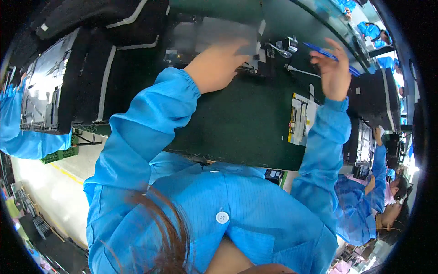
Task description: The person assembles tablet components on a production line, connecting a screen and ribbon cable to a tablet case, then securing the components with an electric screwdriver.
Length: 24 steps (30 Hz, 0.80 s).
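My left hand reaches over a dark flat electronic panel at the far middle of the bench. Its fingers are stretched and somewhat blurred, with the thumb apart near the panel's right edge. I see nothing in that hand. Farther right, my right hand is raised with a blue pen-like tool held between its fingers. Between the hands lie a small shiny metal object and a white cable. Below the right wrist rests a white and yellow flat piece with dark parts.
Black padded trays with pale strips crowd the left, one bearing a shiny panel. Another black tray stands at the right. A clear raised barrier runs along the far right. Co-workers in blue sit nearby.
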### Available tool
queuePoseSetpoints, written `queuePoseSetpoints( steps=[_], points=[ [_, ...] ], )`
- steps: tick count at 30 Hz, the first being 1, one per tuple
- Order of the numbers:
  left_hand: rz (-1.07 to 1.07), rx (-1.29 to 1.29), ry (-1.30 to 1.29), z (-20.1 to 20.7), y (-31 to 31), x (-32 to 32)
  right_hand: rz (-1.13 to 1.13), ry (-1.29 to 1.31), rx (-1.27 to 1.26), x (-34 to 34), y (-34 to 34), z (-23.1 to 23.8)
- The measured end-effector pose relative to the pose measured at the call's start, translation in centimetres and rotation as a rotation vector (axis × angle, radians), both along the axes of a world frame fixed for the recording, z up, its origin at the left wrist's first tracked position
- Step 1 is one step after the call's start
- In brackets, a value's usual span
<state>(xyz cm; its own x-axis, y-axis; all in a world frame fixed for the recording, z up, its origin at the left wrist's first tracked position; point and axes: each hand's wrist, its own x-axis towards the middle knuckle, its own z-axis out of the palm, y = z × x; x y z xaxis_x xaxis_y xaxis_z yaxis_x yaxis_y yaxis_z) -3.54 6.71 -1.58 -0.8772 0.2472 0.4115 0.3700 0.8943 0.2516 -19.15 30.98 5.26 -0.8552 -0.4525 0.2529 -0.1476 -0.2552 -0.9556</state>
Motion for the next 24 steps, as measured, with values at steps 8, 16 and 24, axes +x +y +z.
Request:
queuePoseSetpoints(
  steps=[8,16,24],
  points=[
    [-0.033,0.039,0.104,-0.4,0.1,-0.8,0.152,-0.136,0.279,2.8,-3.7,-4.4],
    [-0.022,0.032,0.079,-0.1,0.1,-0.3,-0.010,0.070,0.546,4.5,-4.8,-4.8],
    [-0.021,0.000,0.082,0.0,0.3,-0.5,-0.024,0.253,0.619,4.2,-4.7,-5.1]
  ],
)
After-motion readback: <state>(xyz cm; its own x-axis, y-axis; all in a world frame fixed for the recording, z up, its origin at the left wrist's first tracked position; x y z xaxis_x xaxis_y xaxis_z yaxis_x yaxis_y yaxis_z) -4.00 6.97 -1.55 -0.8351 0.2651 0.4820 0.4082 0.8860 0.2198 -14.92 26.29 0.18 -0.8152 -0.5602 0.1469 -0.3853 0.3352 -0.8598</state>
